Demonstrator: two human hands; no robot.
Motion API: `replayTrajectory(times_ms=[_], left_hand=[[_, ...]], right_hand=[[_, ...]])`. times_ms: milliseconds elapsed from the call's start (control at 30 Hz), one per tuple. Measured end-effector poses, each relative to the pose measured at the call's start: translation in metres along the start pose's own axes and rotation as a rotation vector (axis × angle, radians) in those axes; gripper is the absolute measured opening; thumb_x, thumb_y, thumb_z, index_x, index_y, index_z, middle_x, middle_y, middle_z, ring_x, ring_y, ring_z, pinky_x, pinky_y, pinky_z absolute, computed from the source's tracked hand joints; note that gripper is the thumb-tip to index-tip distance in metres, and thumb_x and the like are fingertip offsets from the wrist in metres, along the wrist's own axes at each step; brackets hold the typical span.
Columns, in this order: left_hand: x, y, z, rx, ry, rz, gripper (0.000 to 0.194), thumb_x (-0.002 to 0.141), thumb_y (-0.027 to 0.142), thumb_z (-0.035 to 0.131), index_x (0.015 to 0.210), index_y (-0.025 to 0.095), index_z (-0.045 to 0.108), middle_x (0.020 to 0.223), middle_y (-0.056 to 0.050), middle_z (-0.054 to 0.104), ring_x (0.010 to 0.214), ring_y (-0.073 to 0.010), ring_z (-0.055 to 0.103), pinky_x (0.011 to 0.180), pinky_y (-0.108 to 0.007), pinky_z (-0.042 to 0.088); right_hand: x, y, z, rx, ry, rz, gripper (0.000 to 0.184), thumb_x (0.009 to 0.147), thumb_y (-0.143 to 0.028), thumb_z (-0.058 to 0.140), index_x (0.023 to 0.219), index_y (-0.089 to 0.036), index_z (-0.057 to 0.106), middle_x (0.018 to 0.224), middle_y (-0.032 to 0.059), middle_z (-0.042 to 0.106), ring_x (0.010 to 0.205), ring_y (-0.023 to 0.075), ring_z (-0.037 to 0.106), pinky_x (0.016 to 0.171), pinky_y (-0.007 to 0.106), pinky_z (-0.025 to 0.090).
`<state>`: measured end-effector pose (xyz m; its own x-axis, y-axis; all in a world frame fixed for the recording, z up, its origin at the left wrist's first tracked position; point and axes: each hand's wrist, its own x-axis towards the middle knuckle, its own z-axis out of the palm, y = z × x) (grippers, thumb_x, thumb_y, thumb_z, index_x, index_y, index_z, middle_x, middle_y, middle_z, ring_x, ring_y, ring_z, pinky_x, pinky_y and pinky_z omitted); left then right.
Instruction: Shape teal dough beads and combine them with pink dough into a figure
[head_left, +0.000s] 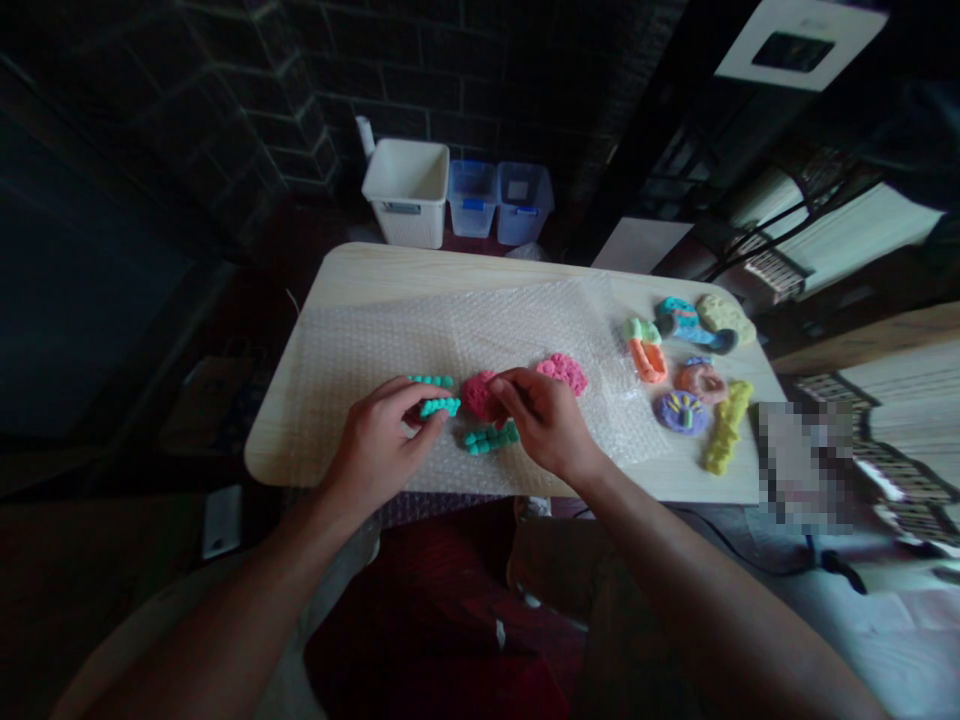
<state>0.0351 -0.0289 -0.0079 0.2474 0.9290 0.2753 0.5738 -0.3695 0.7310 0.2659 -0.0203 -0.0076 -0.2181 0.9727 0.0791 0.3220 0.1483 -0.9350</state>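
Between the thumb and fingers of my left hand (381, 436) is a short teal strip (439, 407) of beaded, clay-like material. A second teal strip (433, 381) shows just behind those fingers. My right hand (549, 418) is closed in a pinch above a round, bumpy pink piece (476, 394), partly covering it. Whatever its fingertips may hold is hidden. Below lies a darker green beaded piece (489, 439), its right end reaching under the right hand. Another bumpy pink piece (564, 373) rests behind the right hand on the bubble wrap (375, 345).
The light wooden table (390, 262) carries several coloured pieces on its right side, among them a yellow bumpy strip (727, 428), a purple disc (682, 413) and an orange-and-green piece (646, 358). Beyond stand a white bin (411, 215) and two clear tubs (472, 205).
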Motion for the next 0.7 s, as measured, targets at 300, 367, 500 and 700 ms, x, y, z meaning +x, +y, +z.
replayTrajectory(times_ms=[300, 367, 500, 700], left_hand=[[0.000, 0.001, 0.000, -0.002, -0.011, -0.009, 0.013, 0.097, 0.021, 0.070, 0.108, 0.021, 0.078, 0.103, -0.006, 0.079, 0.092, -0.0221, 0.074, 0.074, -0.031, 0.057], [0.001, 0.003, -0.001, -0.008, -0.013, -0.012, 0.013, 0.097, 0.021, 0.070, 0.108, 0.021, 0.078, 0.103, -0.007, 0.079, 0.090, -0.0220, 0.074, 0.074, -0.032, 0.057], [0.001, 0.003, -0.001, -0.007, -0.013, -0.010, 0.012, 0.097, 0.022, 0.070, 0.107, 0.021, 0.077, 0.103, -0.007, 0.080, 0.090, -0.0227, 0.074, 0.078, -0.035, 0.058], [0.001, 0.001, 0.000, 0.002, -0.011, -0.008, 0.013, 0.097, 0.022, 0.070, 0.108, 0.022, 0.077, 0.105, -0.007, 0.080, 0.096, -0.0242, 0.075, 0.084, -0.037, 0.059]], right_hand=[[0.000, 0.012, 0.001, 0.084, 0.035, 0.009, 0.014, 0.096, -0.031, 0.072, 0.100, -0.018, 0.070, 0.086, 0.0065, 0.078, 0.073, 0.0167, 0.071, 0.065, 0.029, 0.054], [0.001, 0.011, 0.001, 0.068, 0.001, -0.017, 0.013, 0.100, -0.027, 0.065, 0.105, -0.017, 0.072, 0.093, 0.0077, 0.080, 0.081, 0.0182, 0.074, 0.074, 0.032, 0.058], [-0.001, 0.002, 0.002, 0.065, -0.036, -0.004, 0.028, 0.110, -0.033, 0.051, 0.110, -0.015, 0.073, 0.099, 0.0106, 0.082, 0.085, 0.0185, 0.077, 0.078, 0.032, 0.059], [-0.002, 0.001, 0.000, 0.034, -0.008, -0.005, 0.027, 0.102, -0.041, 0.068, 0.092, -0.017, 0.076, 0.083, 0.0067, 0.080, 0.069, 0.0152, 0.071, 0.064, 0.028, 0.054]])
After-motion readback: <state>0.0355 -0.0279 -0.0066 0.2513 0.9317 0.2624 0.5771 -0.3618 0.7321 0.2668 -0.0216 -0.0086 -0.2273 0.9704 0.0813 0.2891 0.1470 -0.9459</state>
